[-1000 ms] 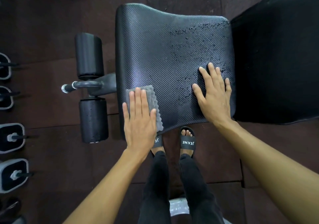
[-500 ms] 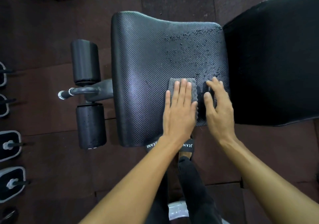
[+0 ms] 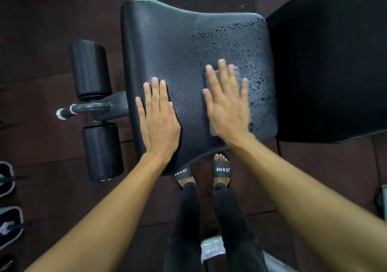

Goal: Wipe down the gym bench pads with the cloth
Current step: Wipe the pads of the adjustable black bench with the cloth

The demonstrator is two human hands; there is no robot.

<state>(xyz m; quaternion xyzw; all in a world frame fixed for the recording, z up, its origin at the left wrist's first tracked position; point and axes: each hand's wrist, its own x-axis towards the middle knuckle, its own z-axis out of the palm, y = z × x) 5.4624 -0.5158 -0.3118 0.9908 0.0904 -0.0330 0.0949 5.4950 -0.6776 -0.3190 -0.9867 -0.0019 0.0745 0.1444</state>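
The black textured seat pad (image 3: 178, 47) of the gym bench lies below me, with water droplets (image 3: 236, 39) spread over its right part. My right hand (image 3: 228, 104) presses flat on the grey cloth (image 3: 212, 129) on the right half of the pad, blurred by motion. Only the cloth's edges show around the hand. My left hand (image 3: 159, 121) rests flat and bare on the pad's left front part, fingers apart. The larger black back pad (image 3: 330, 62) adjoins the seat on the right.
Two black foam rollers (image 3: 90, 70) (image 3: 102, 152) on a metal bar (image 3: 83, 109) stick out left of the seat. Grey-rimmed equipment (image 3: 8, 225) lines the left edge on the dark rubber floor. My feet in black sandals (image 3: 222, 169) stand at the seat's front edge.
The cloth passed from my left hand to my right hand. My left hand moved back left onto the bare pad; my right hand now sweeps the cloth over the wet right side.
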